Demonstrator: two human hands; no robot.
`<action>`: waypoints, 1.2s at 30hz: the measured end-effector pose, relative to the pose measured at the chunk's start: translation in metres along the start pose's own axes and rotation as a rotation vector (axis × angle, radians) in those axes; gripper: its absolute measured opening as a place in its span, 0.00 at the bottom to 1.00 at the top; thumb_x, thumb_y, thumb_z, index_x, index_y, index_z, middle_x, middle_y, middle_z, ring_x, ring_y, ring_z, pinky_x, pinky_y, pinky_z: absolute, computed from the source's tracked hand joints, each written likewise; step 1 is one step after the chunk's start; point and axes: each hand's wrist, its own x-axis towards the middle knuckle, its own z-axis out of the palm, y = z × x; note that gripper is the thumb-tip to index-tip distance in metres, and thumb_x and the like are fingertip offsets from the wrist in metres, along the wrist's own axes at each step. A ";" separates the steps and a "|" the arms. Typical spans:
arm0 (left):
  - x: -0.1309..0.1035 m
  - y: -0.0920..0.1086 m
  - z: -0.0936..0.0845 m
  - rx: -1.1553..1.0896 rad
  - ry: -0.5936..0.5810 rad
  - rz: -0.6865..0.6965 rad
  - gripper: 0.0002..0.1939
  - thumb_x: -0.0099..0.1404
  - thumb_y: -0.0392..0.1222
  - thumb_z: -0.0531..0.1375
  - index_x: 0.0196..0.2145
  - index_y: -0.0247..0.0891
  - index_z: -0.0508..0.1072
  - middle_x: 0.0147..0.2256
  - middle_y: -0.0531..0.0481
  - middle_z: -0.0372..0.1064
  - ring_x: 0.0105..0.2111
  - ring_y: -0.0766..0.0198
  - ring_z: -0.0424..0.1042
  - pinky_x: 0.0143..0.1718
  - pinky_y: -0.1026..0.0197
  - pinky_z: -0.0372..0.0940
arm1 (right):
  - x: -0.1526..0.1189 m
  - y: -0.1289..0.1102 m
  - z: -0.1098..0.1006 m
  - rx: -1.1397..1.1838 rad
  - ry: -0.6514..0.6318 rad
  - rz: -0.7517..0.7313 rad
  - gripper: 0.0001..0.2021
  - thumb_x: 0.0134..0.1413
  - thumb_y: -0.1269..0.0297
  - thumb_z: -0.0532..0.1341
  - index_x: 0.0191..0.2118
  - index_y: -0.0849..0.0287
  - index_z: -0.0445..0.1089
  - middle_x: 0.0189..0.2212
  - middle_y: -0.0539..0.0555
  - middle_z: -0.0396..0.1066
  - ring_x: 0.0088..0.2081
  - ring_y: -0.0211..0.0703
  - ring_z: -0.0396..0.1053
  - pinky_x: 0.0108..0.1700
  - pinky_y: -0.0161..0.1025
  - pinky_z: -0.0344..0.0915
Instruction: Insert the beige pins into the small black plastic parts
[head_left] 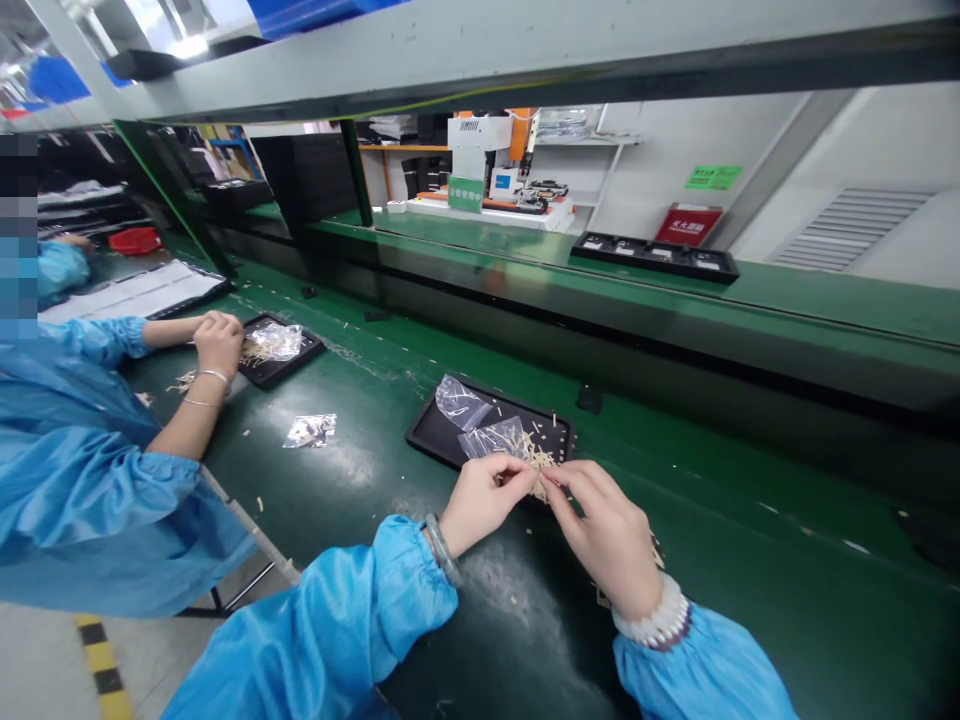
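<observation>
The worktop (352,520) has a smooth, dark green surface with a dull sheen and pale scuffs. On it sits a shallow, matte black tray (429,428), rectangular with a raised rim. Tan strips (537,446), thin and short, lie in a loose, tangled heap in the tray, toward its right end. Crinkled, glossy clear bags (459,402) lie in the tray to the left of the heap.

The left hand (486,495) reaches in over the tray's near edge from the left, the right hand (600,525) from the right; their fingertips almost meet above the heap. In each, thumb and forefinger are together in a pinch; what sits between them is too small to tell. A smooth grey-green bangle (444,552) rings the left wrist, a pale beaded bracelet (654,618) the right.

Counted, the tray holds two bags; the strips are too many and too jumbled to number. One silvery clear packet (310,431) lies left of the tray, and farther left a co-worker's hand (219,345) touches one second black tray (281,370).
</observation>
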 end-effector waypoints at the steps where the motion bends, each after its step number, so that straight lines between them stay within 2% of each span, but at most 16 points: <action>1: -0.001 0.001 0.000 0.014 -0.014 0.024 0.09 0.60 0.42 0.58 0.30 0.34 0.75 0.28 0.50 0.72 0.28 0.66 0.69 0.30 0.66 0.63 | 0.000 0.001 0.000 -0.010 0.000 -0.007 0.06 0.58 0.67 0.56 0.37 0.58 0.70 0.33 0.53 0.71 0.36 0.40 0.70 0.38 0.36 0.65; 8: -0.004 0.004 -0.005 0.394 -0.008 0.391 0.08 0.64 0.38 0.54 0.33 0.37 0.74 0.33 0.51 0.72 0.35 0.65 0.69 0.39 0.63 0.63 | 0.001 0.002 -0.004 -0.069 0.009 -0.073 0.06 0.57 0.67 0.56 0.36 0.59 0.71 0.31 0.52 0.73 0.34 0.40 0.70 0.36 0.35 0.64; 12: -0.005 0.005 -0.007 0.561 0.003 0.524 0.08 0.65 0.38 0.53 0.34 0.38 0.73 0.34 0.51 0.72 0.35 0.65 0.68 0.39 0.61 0.62 | 0.000 -0.001 -0.003 -0.096 0.042 -0.089 0.05 0.56 0.70 0.57 0.34 0.60 0.70 0.29 0.52 0.72 0.32 0.39 0.70 0.35 0.35 0.64; 17: -0.009 0.008 -0.006 0.617 0.035 0.552 0.08 0.65 0.37 0.53 0.34 0.38 0.71 0.33 0.52 0.72 0.35 0.64 0.68 0.39 0.60 0.62 | -0.001 -0.008 0.000 -0.071 0.106 -0.046 0.04 0.54 0.71 0.58 0.33 0.59 0.70 0.28 0.51 0.72 0.29 0.38 0.69 0.33 0.35 0.63; 23: -0.011 0.013 -0.003 0.535 0.044 0.451 0.07 0.64 0.37 0.54 0.31 0.38 0.71 0.31 0.52 0.71 0.33 0.65 0.68 0.37 0.62 0.62 | -0.001 -0.011 0.003 0.240 0.093 0.209 0.05 0.54 0.68 0.57 0.30 0.58 0.69 0.27 0.51 0.69 0.27 0.38 0.68 0.30 0.35 0.65; 25: -0.010 0.013 -0.003 0.514 0.046 0.431 0.07 0.64 0.37 0.53 0.31 0.38 0.71 0.30 0.52 0.71 0.33 0.66 0.68 0.37 0.63 0.62 | -0.001 -0.009 0.003 0.290 0.059 0.238 0.06 0.55 0.66 0.56 0.30 0.57 0.69 0.27 0.51 0.70 0.27 0.38 0.68 0.28 0.35 0.66; 27: -0.010 0.012 -0.005 0.559 0.044 0.466 0.08 0.65 0.37 0.53 0.32 0.38 0.71 0.31 0.52 0.71 0.34 0.66 0.68 0.37 0.62 0.62 | -0.001 -0.006 0.002 0.292 0.022 0.216 0.06 0.55 0.65 0.56 0.32 0.57 0.70 0.29 0.51 0.71 0.29 0.39 0.69 0.30 0.35 0.67; 31: -0.010 0.012 -0.010 0.812 0.023 0.638 0.10 0.66 0.37 0.50 0.35 0.38 0.71 0.34 0.51 0.72 0.34 0.64 0.67 0.36 0.59 0.57 | -0.002 0.000 -0.002 0.188 -0.033 0.102 0.07 0.57 0.66 0.55 0.36 0.57 0.71 0.32 0.53 0.73 0.33 0.40 0.71 0.36 0.36 0.67; 36: -0.009 0.013 -0.012 1.008 -0.026 0.734 0.12 0.67 0.36 0.48 0.35 0.36 0.71 0.31 0.49 0.71 0.32 0.63 0.66 0.33 0.58 0.54 | -0.001 0.002 -0.007 -0.078 -0.043 -0.073 0.09 0.58 0.68 0.54 0.35 0.57 0.72 0.30 0.52 0.74 0.30 0.39 0.71 0.33 0.35 0.64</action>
